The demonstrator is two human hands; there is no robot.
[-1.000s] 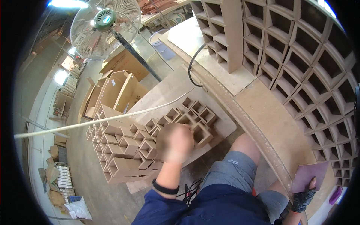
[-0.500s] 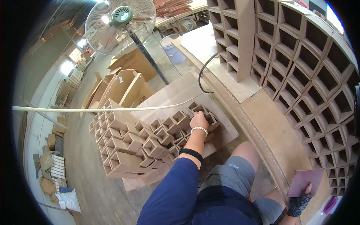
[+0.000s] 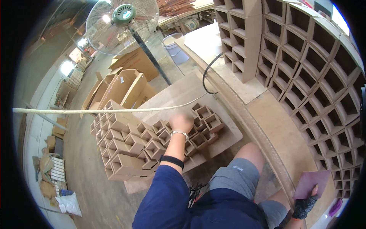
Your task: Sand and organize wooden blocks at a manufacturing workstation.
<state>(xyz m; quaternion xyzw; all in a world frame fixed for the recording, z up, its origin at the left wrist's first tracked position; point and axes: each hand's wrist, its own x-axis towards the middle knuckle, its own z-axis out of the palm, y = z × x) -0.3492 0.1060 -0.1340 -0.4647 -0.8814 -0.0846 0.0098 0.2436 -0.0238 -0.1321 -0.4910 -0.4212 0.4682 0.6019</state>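
My left hand [image 3: 182, 122], with a bead bracelet and a black band on its arm, is over a low pile of small open brown boxes [image 3: 153, 148]. Motion smears its fingers, so whether it holds a box cannot be made out. Just right of it lie more loose boxes [image 3: 212, 121] on a flat board [image 3: 230, 131]. At the lower right, my right hand [image 3: 305, 206], in a dark fingerless glove, grips a thin purple sheet [image 3: 310, 184] that looks like sandpaper, thumb on top. Beside it rises a wall of stacked open boxes [image 3: 305, 78].
A long workbench [image 3: 276, 122] runs along my right, with a black cable loop [image 3: 206, 78] at its edge. A pale hose [image 3: 76, 111] crosses over the pile. Beyond stand a pedestal fan [image 3: 125, 15], cardboard cartons [image 3: 122, 86] and a bucket [image 3: 176, 47].
My left hand has moved left from the boxes at the pile's right end and is now blurred. Those boxes are uncovered. My right hand and its sheet have hardly moved.
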